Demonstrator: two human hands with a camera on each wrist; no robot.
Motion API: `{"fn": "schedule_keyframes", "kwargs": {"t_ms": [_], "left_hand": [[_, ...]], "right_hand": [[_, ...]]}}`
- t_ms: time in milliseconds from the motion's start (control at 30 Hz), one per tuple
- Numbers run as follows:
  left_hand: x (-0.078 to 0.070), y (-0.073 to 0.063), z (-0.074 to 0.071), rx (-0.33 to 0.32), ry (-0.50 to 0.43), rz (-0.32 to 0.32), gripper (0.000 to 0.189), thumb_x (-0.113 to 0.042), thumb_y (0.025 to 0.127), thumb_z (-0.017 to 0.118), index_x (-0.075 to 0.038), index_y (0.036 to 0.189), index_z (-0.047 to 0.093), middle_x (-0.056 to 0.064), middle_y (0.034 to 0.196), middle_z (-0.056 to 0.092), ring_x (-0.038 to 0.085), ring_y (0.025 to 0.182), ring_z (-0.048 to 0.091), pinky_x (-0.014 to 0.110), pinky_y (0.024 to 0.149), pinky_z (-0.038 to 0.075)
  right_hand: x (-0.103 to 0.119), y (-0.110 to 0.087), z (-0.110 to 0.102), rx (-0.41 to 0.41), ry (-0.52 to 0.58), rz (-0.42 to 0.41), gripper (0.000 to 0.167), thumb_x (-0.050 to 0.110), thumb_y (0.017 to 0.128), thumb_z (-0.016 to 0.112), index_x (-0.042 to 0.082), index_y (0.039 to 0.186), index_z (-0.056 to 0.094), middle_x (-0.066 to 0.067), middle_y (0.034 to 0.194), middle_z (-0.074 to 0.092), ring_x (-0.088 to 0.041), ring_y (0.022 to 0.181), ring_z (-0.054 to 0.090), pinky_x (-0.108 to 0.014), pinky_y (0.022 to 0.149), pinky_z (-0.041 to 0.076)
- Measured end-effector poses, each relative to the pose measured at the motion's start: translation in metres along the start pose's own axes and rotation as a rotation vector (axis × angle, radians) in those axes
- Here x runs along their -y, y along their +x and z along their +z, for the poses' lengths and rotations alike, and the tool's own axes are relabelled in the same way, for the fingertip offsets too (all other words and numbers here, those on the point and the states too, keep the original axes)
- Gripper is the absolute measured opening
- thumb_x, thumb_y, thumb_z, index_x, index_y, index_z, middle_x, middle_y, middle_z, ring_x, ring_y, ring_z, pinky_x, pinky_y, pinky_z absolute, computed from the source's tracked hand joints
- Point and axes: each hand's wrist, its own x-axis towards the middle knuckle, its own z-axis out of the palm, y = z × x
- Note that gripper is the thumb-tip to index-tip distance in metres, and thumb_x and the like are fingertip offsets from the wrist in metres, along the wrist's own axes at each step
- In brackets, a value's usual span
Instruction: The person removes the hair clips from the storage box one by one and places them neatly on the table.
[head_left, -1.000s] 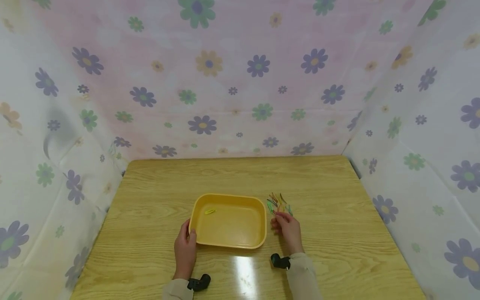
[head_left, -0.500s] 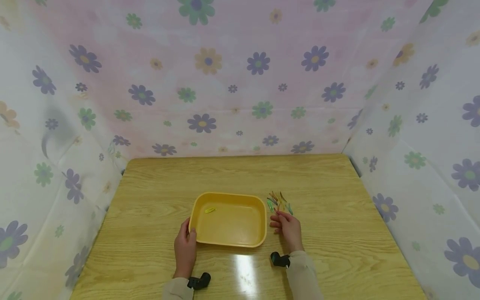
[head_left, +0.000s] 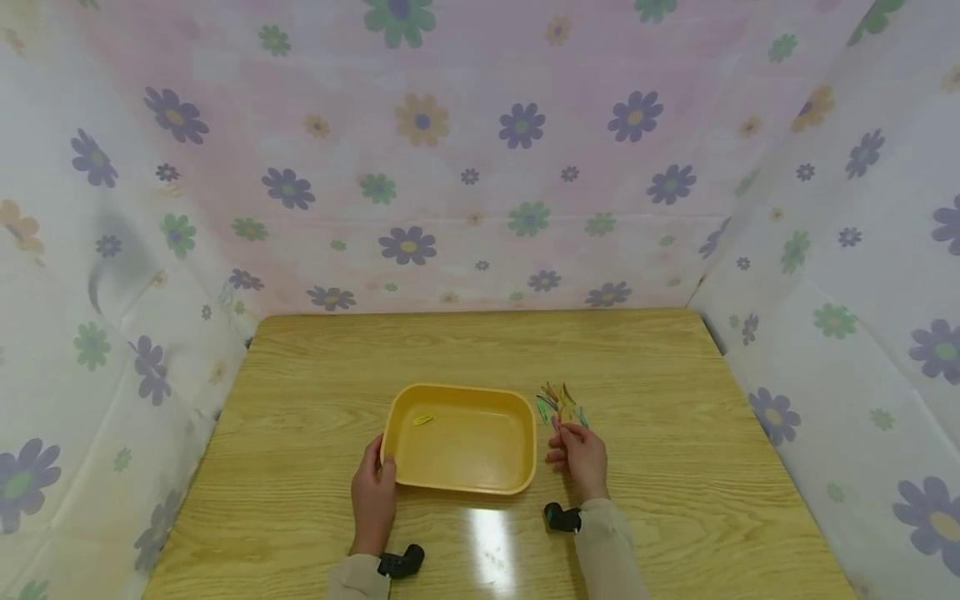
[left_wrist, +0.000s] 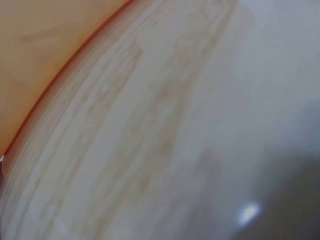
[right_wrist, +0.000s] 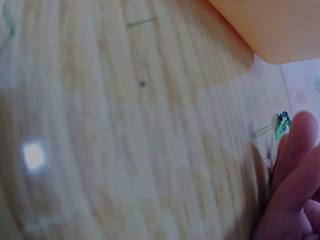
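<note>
A yellow plastic tray point(head_left: 472, 454) sits on the table in the head view, with one yellow snap hair clip point(head_left: 423, 420) inside at the upper left. My left hand point(head_left: 372, 504) grips its left side, thumb at the rim. Right of the tray, my right hand point(head_left: 585, 458) pinches a pink hair clip point(head_left: 556, 422) between thumb and forefinger, at the near edge of a pile of mixed-colour hair clips point(head_left: 564, 402). The right wrist view shows the right hand's fingers point(right_wrist: 295, 175) and a green clip point(right_wrist: 281, 129) beyond them; the pink clip is hidden there.
The wood-grain table point(head_left: 660, 400) ends at a flowered cloth point(head_left: 480, 208) at the back and both sides. Black wrist cameras sit on both wrists. In the left wrist view, the tray wall point(left_wrist: 40, 45) fills the upper left corner.
The pink clip now shows at my right fingertips, drawn slightly out of the pile. My left hand stays on the tray, and the head view has shifted a little.
</note>
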Motion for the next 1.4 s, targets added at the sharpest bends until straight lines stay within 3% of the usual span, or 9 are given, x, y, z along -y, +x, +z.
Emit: {"fn": "schedule_keyframes", "kwargs": {"t_ms": [400,767,1100,1400], "left_hand": [[-0.0010,-0.0011,-0.0012,0.017,0.002,0.018,0.035,-0.026,0.094,0.042,-0.016,0.127,0.048,0.001,0.125,0.050,0.013,0.114,0.046,0.036,0.092,0.041],[-0.0022,-0.0007,-0.0013,0.015,0.016,0.014,0.035,-0.025,0.094,0.043,-0.016,0.127,0.048,0.002,0.126,0.050,0.015,0.115,0.046,0.038,0.092,0.041],[-0.0034,-0.0016,-0.0015,0.020,0.004,0.010,0.035,-0.025,0.094,0.043,-0.017,0.127,0.048,0.001,0.126,0.050,0.013,0.115,0.045,0.037,0.093,0.040],[-0.0035,-0.0021,-0.0015,0.017,0.005,0.002,0.034,-0.026,0.094,0.043,-0.018,0.126,0.049,-0.001,0.125,0.050,0.012,0.114,0.046,0.037,0.093,0.040]], "right_hand": [[0.0000,0.0046,0.0003,-0.027,-0.069,0.016,0.027,0.020,0.087,0.057,-0.003,0.102,0.055,-0.014,0.073,0.063,-0.020,0.052,0.060,-0.027,0.045,0.049],[0.0010,0.0064,0.0005,-0.046,-0.104,0.027,0.039,0.034,0.083,0.062,-0.001,0.099,0.057,-0.010,0.066,0.061,-0.020,0.050,0.060,-0.029,0.043,0.049],[0.0017,0.0047,0.0002,-0.029,-0.089,0.026,0.026,0.020,0.086,0.058,-0.003,0.099,0.055,-0.012,0.066,0.061,-0.021,0.050,0.060,-0.029,0.043,0.049],[-0.0007,0.0060,-0.0025,-0.010,-0.068,0.036,0.027,0.023,0.088,0.054,-0.002,0.099,0.055,-0.010,0.067,0.060,-0.021,0.051,0.061,-0.028,0.044,0.049]]}}
